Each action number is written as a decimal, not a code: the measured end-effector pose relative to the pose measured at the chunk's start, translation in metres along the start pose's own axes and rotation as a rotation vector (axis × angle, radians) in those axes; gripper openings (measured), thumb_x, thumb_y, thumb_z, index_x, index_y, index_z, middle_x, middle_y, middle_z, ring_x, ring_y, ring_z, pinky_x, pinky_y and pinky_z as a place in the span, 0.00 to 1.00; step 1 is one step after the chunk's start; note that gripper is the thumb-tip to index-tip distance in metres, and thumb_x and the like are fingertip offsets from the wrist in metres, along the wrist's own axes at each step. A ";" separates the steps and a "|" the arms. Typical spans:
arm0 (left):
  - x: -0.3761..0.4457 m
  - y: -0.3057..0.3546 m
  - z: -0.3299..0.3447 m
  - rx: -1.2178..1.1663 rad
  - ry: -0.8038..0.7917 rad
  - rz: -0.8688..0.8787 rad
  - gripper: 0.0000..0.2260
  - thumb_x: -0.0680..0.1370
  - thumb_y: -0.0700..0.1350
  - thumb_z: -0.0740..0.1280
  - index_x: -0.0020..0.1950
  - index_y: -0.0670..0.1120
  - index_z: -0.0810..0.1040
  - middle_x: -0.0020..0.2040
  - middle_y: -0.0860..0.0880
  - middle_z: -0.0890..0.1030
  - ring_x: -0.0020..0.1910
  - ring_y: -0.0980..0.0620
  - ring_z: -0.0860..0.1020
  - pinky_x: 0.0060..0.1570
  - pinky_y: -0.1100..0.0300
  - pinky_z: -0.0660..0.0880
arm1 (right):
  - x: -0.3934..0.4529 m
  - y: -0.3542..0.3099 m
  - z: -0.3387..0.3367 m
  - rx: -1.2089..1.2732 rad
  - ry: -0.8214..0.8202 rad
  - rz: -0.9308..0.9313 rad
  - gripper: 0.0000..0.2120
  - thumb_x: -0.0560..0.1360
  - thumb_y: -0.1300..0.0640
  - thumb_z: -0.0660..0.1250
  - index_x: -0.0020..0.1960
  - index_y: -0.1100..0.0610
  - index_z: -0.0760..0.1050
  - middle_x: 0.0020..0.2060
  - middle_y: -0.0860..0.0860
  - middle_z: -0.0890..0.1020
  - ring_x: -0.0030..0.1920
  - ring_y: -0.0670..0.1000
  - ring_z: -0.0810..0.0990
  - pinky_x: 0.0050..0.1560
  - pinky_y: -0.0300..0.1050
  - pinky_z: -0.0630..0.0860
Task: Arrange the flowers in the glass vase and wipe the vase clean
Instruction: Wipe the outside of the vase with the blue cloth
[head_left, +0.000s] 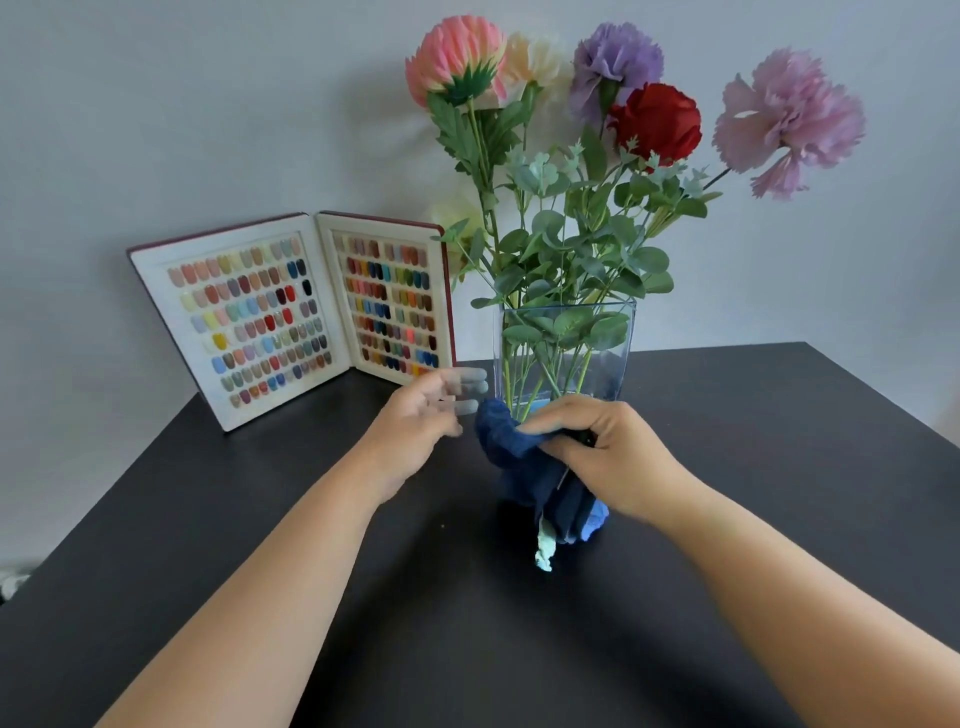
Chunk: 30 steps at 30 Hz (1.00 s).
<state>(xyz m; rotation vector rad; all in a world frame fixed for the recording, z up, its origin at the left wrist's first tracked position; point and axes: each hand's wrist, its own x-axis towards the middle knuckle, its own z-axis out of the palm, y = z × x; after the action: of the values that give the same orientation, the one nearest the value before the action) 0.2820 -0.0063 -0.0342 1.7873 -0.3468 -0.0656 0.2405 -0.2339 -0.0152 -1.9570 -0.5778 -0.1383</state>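
Glass vase (563, 343) stands upright on the black table (753, 426), long axis vertical, mouth up. Flowers (613, 130) sit in it, stems fanning upward and outward, the pale purple bloom leaning farthest right of the vase. My right hand (597, 452) is closed around a dark blue cloth (524, 462), pressed to the vase's lower front. My left hand (426, 415) hovers just left of the vase, fingers spread, blurred, empty. An open colour-swatch book (291, 317) stands left of the vase.
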 end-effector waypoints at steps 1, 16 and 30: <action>-0.012 0.009 -0.003 -0.094 -0.127 0.014 0.27 0.71 0.32 0.60 0.61 0.58 0.78 0.62 0.52 0.79 0.62 0.52 0.77 0.55 0.58 0.75 | 0.000 -0.008 0.000 0.039 -0.037 0.012 0.21 0.74 0.67 0.67 0.43 0.39 0.82 0.43 0.38 0.84 0.48 0.39 0.81 0.49 0.28 0.74; -0.148 0.062 -0.080 0.350 0.026 -0.017 0.08 0.69 0.52 0.76 0.46 0.56 0.82 0.46 0.56 0.83 0.49 0.53 0.81 0.52 0.50 0.78 | 0.006 -0.079 0.052 0.408 -0.303 -0.030 0.20 0.69 0.69 0.73 0.51 0.46 0.82 0.39 0.47 0.86 0.44 0.45 0.83 0.45 0.34 0.78; -0.253 0.031 -0.197 0.253 0.276 -0.322 0.03 0.78 0.42 0.67 0.49 0.45 0.80 0.48 0.45 0.82 0.49 0.49 0.82 0.48 0.53 0.80 | 0.036 -0.112 0.214 0.691 -0.485 0.187 0.14 0.69 0.69 0.72 0.49 0.53 0.83 0.43 0.58 0.86 0.43 0.56 0.85 0.45 0.46 0.81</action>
<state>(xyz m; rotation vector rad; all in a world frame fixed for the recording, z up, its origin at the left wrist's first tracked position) 0.0799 0.2405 0.0088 2.0589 0.1394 -0.0015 0.1871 0.0047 -0.0069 -1.3441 -0.6400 0.5965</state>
